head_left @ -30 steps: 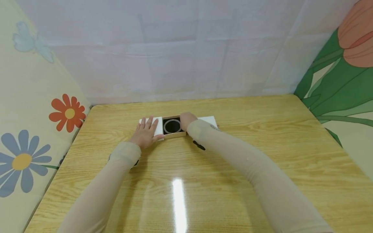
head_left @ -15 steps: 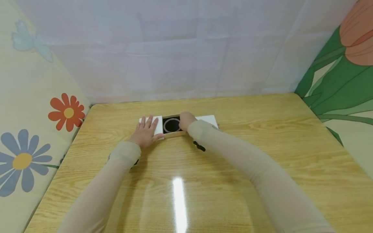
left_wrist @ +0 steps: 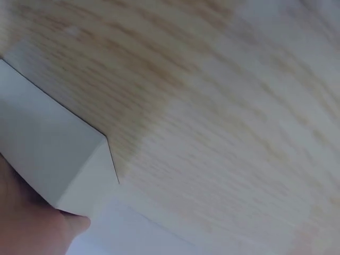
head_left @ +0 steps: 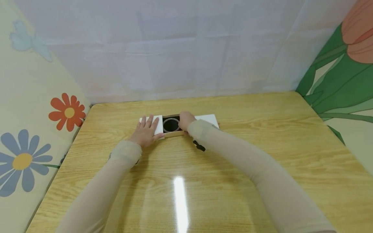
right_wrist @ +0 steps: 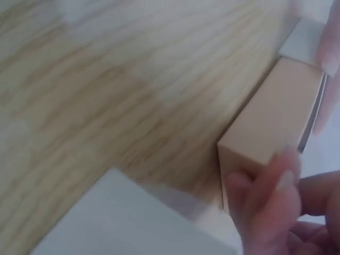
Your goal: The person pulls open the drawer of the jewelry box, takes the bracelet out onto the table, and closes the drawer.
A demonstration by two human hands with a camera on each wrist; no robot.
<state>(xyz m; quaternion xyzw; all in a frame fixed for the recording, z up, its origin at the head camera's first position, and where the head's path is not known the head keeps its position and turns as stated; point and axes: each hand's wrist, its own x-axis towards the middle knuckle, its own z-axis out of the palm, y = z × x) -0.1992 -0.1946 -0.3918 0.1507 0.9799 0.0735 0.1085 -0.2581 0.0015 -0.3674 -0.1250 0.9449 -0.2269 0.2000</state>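
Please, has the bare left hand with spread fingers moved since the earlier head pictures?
No, no clear shift in any direction: against the far edge of the yellow-brown, wood-grained table, the left hand keeps its place.

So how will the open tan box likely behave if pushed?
The tan box is probably stiff: its sides look flat and crisp-edged. It seems unlikely to roll or tip, lying low and square-sided. It may slide, as the table looks glossy.
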